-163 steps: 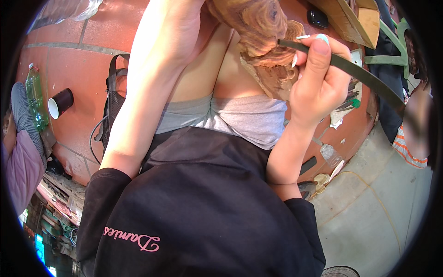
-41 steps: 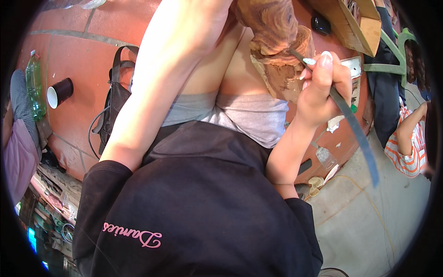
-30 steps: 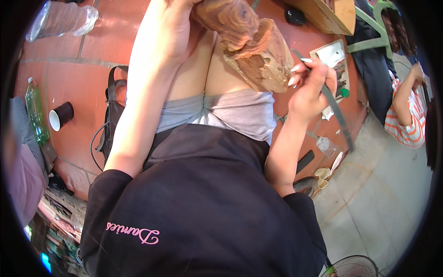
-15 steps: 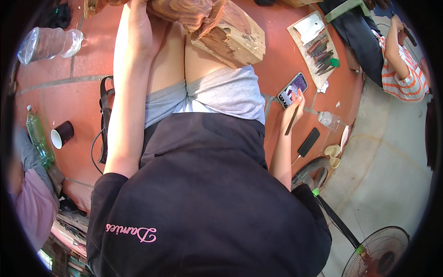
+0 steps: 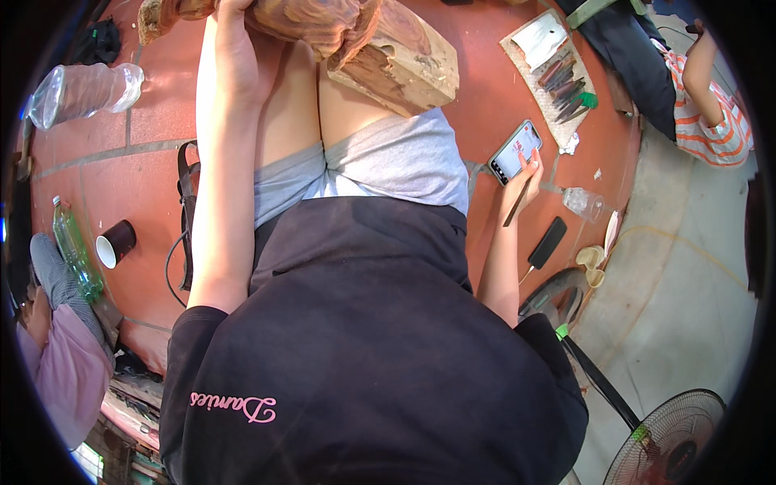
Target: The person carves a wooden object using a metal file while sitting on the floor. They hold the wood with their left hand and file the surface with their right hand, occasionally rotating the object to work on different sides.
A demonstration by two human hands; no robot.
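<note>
A carved wooden block with reddish grain lies across my bare thighs. My left hand grips it near the top edge, where the fingertips are out of sight. My right hand is beside my right hip, holding a thin dark stick-like tool that points down along the wrist. A finger of that hand touches the lit screen of a smartphone lying on the red tiles.
Carving tools lie on a light board to the right, near a seated person. A power bank, a clear cup and a fan are also right. Bottles and a dark cup are left, near another person.
The phone screen has changed from a dark picture to a mostly white page. My right hand has shifted slightly, still with the thin tool. My left hand stays on the wood.
</note>
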